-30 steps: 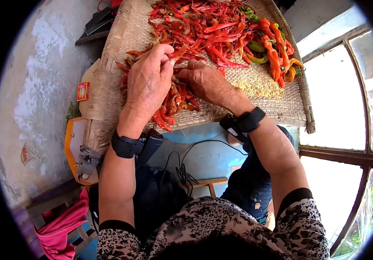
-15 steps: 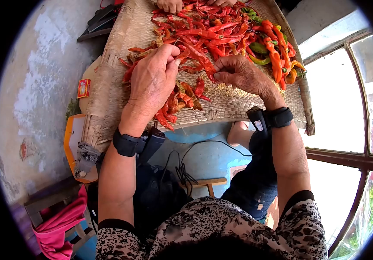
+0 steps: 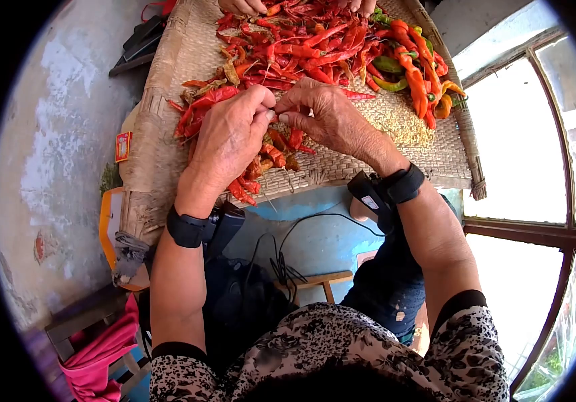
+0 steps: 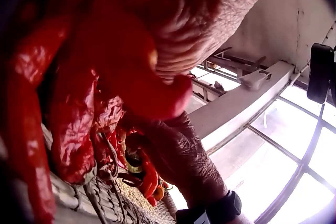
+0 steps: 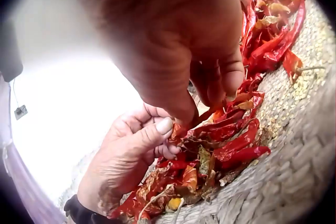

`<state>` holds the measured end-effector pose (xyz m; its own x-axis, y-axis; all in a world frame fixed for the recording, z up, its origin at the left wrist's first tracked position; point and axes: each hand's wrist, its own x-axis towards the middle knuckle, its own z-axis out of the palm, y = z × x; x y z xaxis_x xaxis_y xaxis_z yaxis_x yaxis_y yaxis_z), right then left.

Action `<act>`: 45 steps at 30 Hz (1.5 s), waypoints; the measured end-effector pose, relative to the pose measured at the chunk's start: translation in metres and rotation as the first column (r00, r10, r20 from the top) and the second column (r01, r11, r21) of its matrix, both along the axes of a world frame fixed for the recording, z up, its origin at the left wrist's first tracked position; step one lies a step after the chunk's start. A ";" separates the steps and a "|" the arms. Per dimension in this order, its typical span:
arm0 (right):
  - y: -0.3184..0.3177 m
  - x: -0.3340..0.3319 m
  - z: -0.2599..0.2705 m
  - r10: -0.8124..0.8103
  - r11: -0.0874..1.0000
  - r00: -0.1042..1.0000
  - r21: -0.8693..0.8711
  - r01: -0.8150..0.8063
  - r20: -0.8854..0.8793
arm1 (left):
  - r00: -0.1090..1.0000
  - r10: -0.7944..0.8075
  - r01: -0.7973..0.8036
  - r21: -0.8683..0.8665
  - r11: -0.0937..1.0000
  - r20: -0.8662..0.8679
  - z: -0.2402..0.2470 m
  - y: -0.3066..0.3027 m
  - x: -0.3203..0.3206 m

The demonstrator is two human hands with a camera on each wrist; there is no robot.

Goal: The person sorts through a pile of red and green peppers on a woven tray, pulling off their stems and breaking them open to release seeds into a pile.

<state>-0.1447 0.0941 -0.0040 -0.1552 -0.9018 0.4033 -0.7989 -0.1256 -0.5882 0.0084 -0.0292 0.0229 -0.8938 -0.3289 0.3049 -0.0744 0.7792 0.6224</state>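
In the head view my left hand point(image 3: 228, 134) and right hand point(image 3: 335, 124) meet fingertip to fingertip over a woven tray point(image 3: 147, 161). My left thumb and forefinger pinch a wrinkled red chili pepper point(image 5: 177, 131), seen best in the right wrist view. The right thumb and forefinger pinch at that same chili, partly hiding it. Dried red and orange chilies point(image 3: 273, 156) lie below and beside the left hand. Larger shiny red chilies point(image 4: 73, 129) fill the near left of the left wrist view.
A heap of red chilies point(image 3: 315, 50) covers the tray's far side, with fresher orange and green peppers point(image 3: 418, 87) at right. Pale seeds point(image 3: 405, 127) lie scattered near them. Another person's hands point(image 3: 242, 7) reach in at the top. A small red box point(image 3: 122, 146) sits left.
My right hand drew away to the right with a red chili between both hands, then came back to the left fingertips. The other person's hands came more into view at the top.
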 end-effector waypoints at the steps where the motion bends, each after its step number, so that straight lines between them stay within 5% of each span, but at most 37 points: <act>1: -0.001 0.002 0.000 0.004 0.996 0.999 0.085 -0.008 0.047 | 1.000 0.001 -0.001 0.001 1.000 0.000 0.000 0.000 0.000; 4: -0.001 0.011 0.010 -0.018 0.994 0.981 0.111 -0.004 0.193 | 0.998 -0.056 0.056 0.018 0.998 -0.008 0.003 0.000 0.001; 7: -0.003 0.007 0.004 0.072 0.995 0.997 0.067 -0.072 0.013 | 0.998 -0.049 0.048 -0.023 0.999 -0.026 0.004 -0.001 0.001; 11: -0.001 -0.007 0.009 0.025 0.997 0.998 0.065 -0.029 0.051 | 0.991 -0.053 0.053 0.002 0.999 -0.121 0.000 -0.003 0.001; 12: 0.002 -0.012 0.020 -0.083 0.982 0.983 0.183 0.052 0.164 | 0.988 -0.057 0.056 -0.016 0.998 -0.142 0.000 -0.003 0.001; 14: 0.003 -0.038 0.017 -0.330 0.944 0.924 0.057 0.325 0.194 | 0.993 -0.100 0.100 -0.003 0.995 -0.061 0.002 -0.002 0.005; 16: 0.000 -0.059 0.016 -0.209 0.814 0.737 -0.304 0.496 0.643 | 0.990 -0.143 0.142 0.015 0.990 0.018 0.005 0.000 0.010; 18: 0.010 -0.071 0.022 -0.351 0.745 0.728 -0.295 0.598 0.589 | 0.926 -0.285 0.326 -0.147 0.934 0.247 0.008 0.004 0.014; 20: 0.018 -0.067 0.016 -0.486 0.841 0.827 -0.108 0.531 0.283 | 0.898 -0.294 0.352 -0.133 0.926 0.328 0.001 0.002 0.017; 22: 0.017 -0.041 0.015 -0.232 0.967 0.966 0.136 0.216 0.117 | 0.900 -0.297 0.367 -0.185 0.912 0.321 -0.003 0.003 0.017; 24: 0.012 -0.021 -0.002 0.043 0.995 0.999 0.094 -0.042 -0.011 | 0.900 -0.299 0.368 -0.183 0.912 0.317 -0.003 0.004 0.016; 30: 0.013 -0.001 -0.010 0.073 0.947 0.984 0.320 -0.017 -0.165 | 0.910 -0.285 0.368 -0.267 0.891 0.301 -0.013 0.005 0.012; 34: 0.017 -0.009 -0.003 0.100 0.960 0.986 0.274 -0.060 -0.132 | 0.916 -0.263 0.355 -0.304 0.884 0.304 -0.010 0.006 0.011; 38: 0.018 -0.017 0.004 0.039 0.878 0.994 0.479 0.015 -0.103 | 0.935 -0.236 0.316 -0.313 0.896 0.266 -0.009 0.006 0.010; 44: 0.019 -0.013 -0.007 0.128 0.931 0.977 0.319 -0.177 0.170 | 0.996 -0.086 0.085 -0.131 0.988 0.002 0.004 0.004 0.005; 45: 0.020 -0.009 0.001 0.115 0.909 0.979 0.381 -0.172 0.168 | 0.999 -0.045 0.045 0.013 0.999 0.004 0.009 0.005 0.004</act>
